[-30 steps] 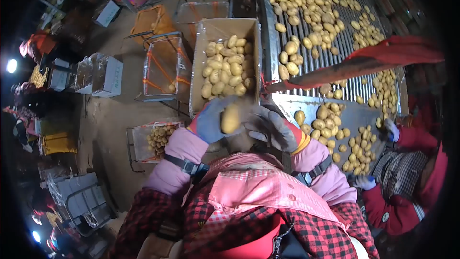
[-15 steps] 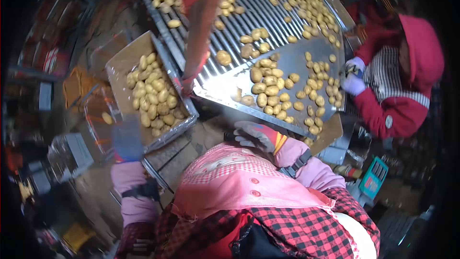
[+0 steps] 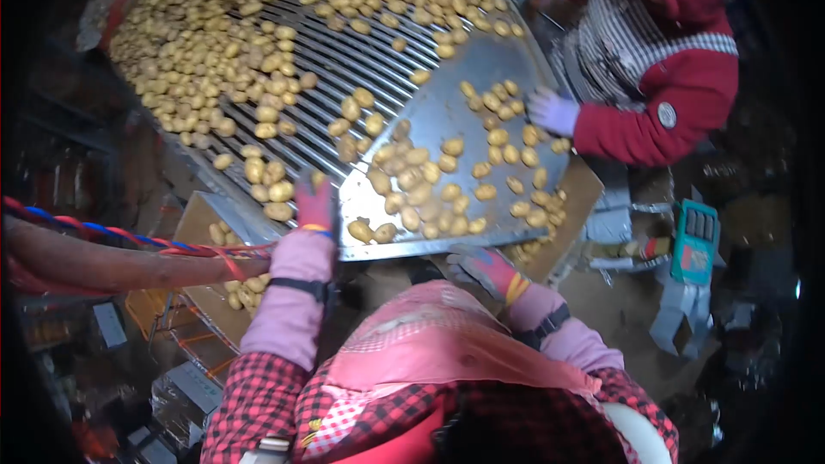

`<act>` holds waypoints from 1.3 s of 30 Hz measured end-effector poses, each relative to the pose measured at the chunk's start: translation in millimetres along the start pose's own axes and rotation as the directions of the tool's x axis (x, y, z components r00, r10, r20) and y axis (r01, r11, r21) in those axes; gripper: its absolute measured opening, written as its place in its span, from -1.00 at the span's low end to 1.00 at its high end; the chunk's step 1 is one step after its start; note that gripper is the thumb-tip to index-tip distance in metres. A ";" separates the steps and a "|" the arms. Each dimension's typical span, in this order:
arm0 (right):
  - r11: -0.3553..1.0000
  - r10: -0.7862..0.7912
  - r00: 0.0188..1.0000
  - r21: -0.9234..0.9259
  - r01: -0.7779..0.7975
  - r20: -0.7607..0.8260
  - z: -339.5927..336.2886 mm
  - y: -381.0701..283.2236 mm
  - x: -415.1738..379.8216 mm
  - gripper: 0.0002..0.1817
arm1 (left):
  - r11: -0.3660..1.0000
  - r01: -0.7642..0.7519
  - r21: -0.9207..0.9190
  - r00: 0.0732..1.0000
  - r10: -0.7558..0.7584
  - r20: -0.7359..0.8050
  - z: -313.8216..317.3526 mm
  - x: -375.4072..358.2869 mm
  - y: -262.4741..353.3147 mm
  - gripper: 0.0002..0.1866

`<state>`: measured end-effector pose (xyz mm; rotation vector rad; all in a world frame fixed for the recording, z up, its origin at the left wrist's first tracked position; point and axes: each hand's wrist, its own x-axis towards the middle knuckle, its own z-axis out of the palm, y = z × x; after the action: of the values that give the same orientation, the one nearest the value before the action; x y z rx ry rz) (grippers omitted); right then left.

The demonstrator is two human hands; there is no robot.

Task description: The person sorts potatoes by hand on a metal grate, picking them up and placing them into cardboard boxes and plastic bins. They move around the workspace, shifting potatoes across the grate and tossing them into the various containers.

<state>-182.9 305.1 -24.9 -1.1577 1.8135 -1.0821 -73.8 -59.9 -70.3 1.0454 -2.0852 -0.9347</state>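
My left hand [image 3: 314, 201], in a red and grey work glove, reaches over the slatted metal rack [image 3: 322, 82] with its fingers stretched forward. Several potatoes [image 3: 268, 179] lie just left of it, and others sit to its right on the smooth metal sheet [image 3: 468, 60]. A yellowish patch shows at its fingertips, too blurred to name. Gloved the same way, my right hand [image 3: 485, 271] rests low at the sheet's near edge, in front of my pink apron [image 3: 438, 318]. Its fingers extend leftward and hold nothing visible.
Across the sheet, a person in a red jacket [image 3: 636, 125] has one gloved hand [image 3: 553, 112] by the potatoes. A pole wrapped with coloured cord [image 3: 129, 262] crosses at left, over a potato box [image 3: 202, 219]. Another cardboard box [image 3: 574, 198] stands right; a teal device [image 3: 694, 241] lies beyond.
My left hand has moved from over the left box up to the rack. My view has shifted toward the rack. The other person's hands have come apart, one reaching onto the sheet.
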 end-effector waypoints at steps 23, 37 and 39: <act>0.698 -0.300 0.909 -0.583 0.417 0.291 22.8 -12.2 67.1 -0.41 | -0.206 0.747 -0.632 0.347 -0.690 0.635 -217.8 -371.9 -37.8 -0.52; 0.603 -0.573 0.776 -0.506 0.616 0.261 68.3 -29.2 87.3 -0.52 | 0.532 0.847 0.020 0.509 -0.820 0.262 -168.1 -713.5 15.7 -0.64; 0.617 -0.590 0.703 -0.340 0.710 0.398 90.7 -56.9 68.7 -0.39 | 0.658 0.691 0.298 0.596 -0.752 0.279 -163.1 -741.7 22.5 -0.66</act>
<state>-107.6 202.9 -17.2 -2.2904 1.4952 -0.8021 410.1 524.0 -115.5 2.0420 -2.0460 -1.4759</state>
